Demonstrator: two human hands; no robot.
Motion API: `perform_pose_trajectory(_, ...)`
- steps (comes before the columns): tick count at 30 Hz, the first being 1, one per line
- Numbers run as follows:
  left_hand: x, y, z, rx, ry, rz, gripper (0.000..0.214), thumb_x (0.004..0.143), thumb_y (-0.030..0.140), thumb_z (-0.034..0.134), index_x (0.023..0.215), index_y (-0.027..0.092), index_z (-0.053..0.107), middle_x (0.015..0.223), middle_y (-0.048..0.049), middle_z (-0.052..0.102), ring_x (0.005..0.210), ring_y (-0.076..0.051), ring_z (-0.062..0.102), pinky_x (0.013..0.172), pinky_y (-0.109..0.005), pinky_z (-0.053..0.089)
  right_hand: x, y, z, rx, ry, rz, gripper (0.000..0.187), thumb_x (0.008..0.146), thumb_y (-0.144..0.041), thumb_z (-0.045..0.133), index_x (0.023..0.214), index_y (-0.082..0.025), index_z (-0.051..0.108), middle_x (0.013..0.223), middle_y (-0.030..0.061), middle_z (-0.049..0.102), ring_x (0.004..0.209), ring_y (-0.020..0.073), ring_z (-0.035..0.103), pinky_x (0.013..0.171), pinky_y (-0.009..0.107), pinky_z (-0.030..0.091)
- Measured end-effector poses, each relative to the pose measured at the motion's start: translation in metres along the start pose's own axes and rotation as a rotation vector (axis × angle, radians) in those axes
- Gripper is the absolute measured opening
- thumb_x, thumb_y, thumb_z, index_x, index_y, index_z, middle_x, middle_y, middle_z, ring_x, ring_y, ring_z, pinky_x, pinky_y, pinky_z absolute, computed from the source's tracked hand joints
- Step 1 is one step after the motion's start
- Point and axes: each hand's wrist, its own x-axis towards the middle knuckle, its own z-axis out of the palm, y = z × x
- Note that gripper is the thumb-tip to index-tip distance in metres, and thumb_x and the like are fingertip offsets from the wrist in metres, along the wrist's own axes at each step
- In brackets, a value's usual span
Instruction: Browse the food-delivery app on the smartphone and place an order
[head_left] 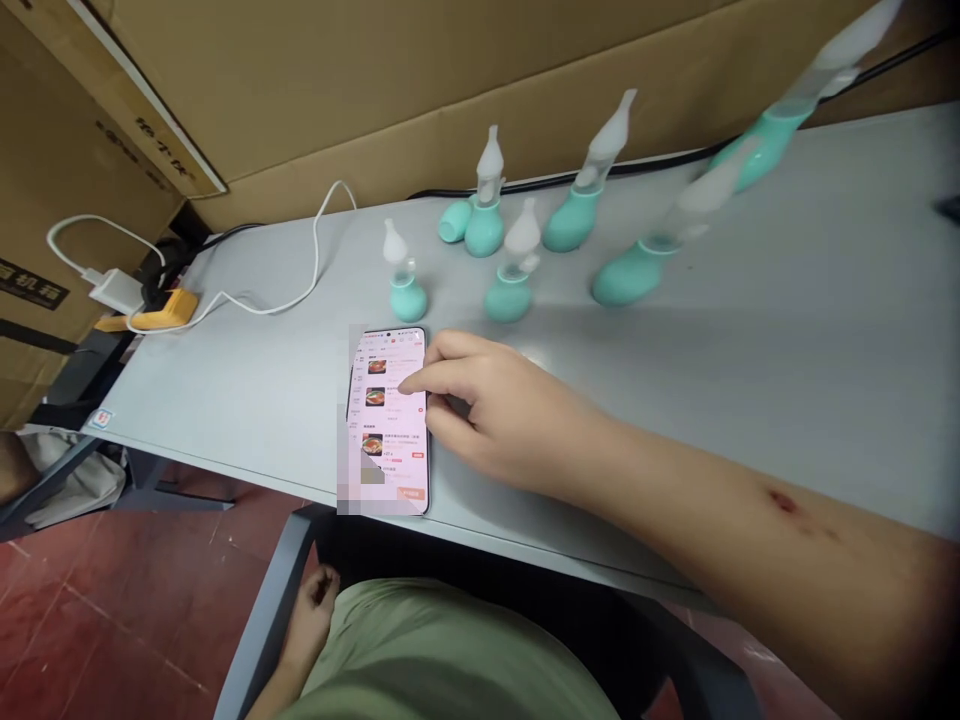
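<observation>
My right hand (499, 415) rests on the grey table (787, 350), index finger extended and its tip touching the lit screen of the phone (390, 420). The remaining fingers curl loosely beside the phone's right edge; they grip nothing. The phone lies flat near the table's front edge, long side running away from me, showing a list with small food pictures.

My left hand (311, 610) sits low, below the table edge, against my green-clad lap. Its fingers look loosely bent and hold nothing that I can see.

Behind the phone stand several teal bulb devices with clear tips (409, 275), upright, grouped across the middle of the table, well apart from my hand. A small teal cap (454, 222) lies just beside one of them.

At the far left, a white cable (300, 290) runs across the table to a white charger (114, 290) plugged into a yellow power strip (161, 308). Cardboard boxes (375, 90) stand along the back edge.
</observation>
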Motion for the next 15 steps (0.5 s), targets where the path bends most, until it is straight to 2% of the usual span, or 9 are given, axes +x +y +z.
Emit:
perform_pose_trajectory(3, -0.002, 0.007, 0.001, -0.015, -0.066, 0.023, 0.074, 0.065, 0.095, 0.066, 0.06, 0.023, 0.047, 0.064, 0.0002, 0.046, 0.065, -0.021, 0.052, 0.066, -0.034, 0.046, 0.001, 0.001, 0.0, 0.006, 0.011, 0.007, 0.032, 0.088, -0.007, 0.054, 0.103, -0.016, 0.081, 0.094, 0.0085, 0.069, 0.077, 0.0179, 0.062, 0.07, 0.032, 0.048)
perform_pose_trajectory(5, -0.002, 0.014, 0.003, -0.033, -0.101, 0.033, 0.075, 0.067, 0.095, 0.066, 0.06, 0.023, 0.045, 0.062, 0.0023, 0.04, 0.061, -0.017, 0.046, 0.062, -0.032, 0.042, 0.002, 0.002, 0.001, 0.015, 0.016, 0.008, 0.033, 0.089, -0.007, 0.054, 0.107, -0.015, 0.08, 0.097, 0.0091, 0.071, 0.079, 0.0177, 0.064, 0.069, 0.031, 0.048)
perform_pose_trajectory(7, 0.0, 0.024, 0.005, -0.052, -0.137, 0.062, 0.066, 0.071, 0.086, 0.073, 0.068, 0.022, 0.055, 0.063, 0.0029, 0.041, 0.062, -0.017, 0.046, 0.062, -0.03, 0.042, 0.003, 0.003, 0.002, 0.025, 0.018, 0.006, 0.032, 0.09, -0.008, 0.055, 0.109, -0.016, 0.08, 0.099, 0.0091, 0.072, 0.082, 0.0176, 0.066, 0.069, 0.03, 0.05)
perform_pose_trajectory(9, 0.002, 0.038, 0.008, -0.004, -0.14, 0.115, 0.051, 0.076, 0.069, 0.078, 0.09, 0.022, 0.071, 0.066, 0.0024, 0.048, 0.065, -0.02, 0.052, 0.067, -0.032, 0.048, 0.004, 0.002, 0.003, 0.034, 0.016, 0.005, 0.031, 0.091, -0.009, 0.056, 0.109, -0.018, 0.079, 0.101, 0.0087, 0.073, 0.084, 0.0179, 0.067, 0.07, 0.03, 0.051)
perform_pose_trajectory(10, 0.004, 0.044, 0.01, 0.055, -0.143, 0.142, 0.05, 0.077, 0.06, 0.08, 0.109, 0.021, 0.075, 0.07, 0.0006, 0.055, 0.072, -0.022, 0.057, 0.074, -0.035, 0.052, 0.005, 0.002, 0.003, 0.037, 0.015, 0.004, 0.03, 0.091, -0.009, 0.057, 0.108, -0.019, 0.08, 0.1, 0.0084, 0.073, 0.084, 0.0181, 0.068, 0.07, 0.03, 0.051)
perform_pose_trajectory(12, 0.006, 0.053, 0.011, 0.132, -0.148, 0.181, 0.058, 0.079, 0.048, 0.079, 0.131, 0.022, 0.073, 0.103, -0.0083, 0.073, 0.099, -0.029, 0.068, 0.094, -0.042, 0.056, 0.006, 0.002, 0.003, 0.041, 0.015, 0.004, 0.029, 0.092, -0.011, 0.059, 0.108, -0.021, 0.08, 0.1, 0.0081, 0.073, 0.085, 0.0184, 0.069, 0.07, 0.03, 0.052)
perform_pose_trajectory(14, 0.007, 0.055, 0.01, 0.159, -0.131, 0.196, 0.054, 0.088, 0.042, 0.07, 0.138, 0.023, 0.071, 0.13, -0.0123, 0.072, 0.123, -0.033, 0.066, 0.11, -0.047, 0.051, 0.006, 0.001, 0.003, 0.042, 0.016, 0.006, 0.029, 0.092, -0.011, 0.058, 0.107, -0.021, 0.08, 0.1, 0.0079, 0.073, 0.084, 0.0181, 0.069, 0.069, 0.03, 0.053)
perform_pose_trajectory(15, 0.007, 0.053, 0.008, 0.154, -0.106, 0.198, 0.049, 0.092, 0.039, 0.065, 0.138, 0.023, 0.071, 0.136, -0.0126, 0.071, 0.13, -0.034, 0.064, 0.114, -0.049, 0.049, 0.007, 0.001, 0.002, 0.041, 0.015, 0.007, 0.029, 0.092, -0.011, 0.058, 0.106, -0.021, 0.081, 0.1, 0.0078, 0.074, 0.084, 0.0178, 0.07, 0.069, 0.029, 0.053)
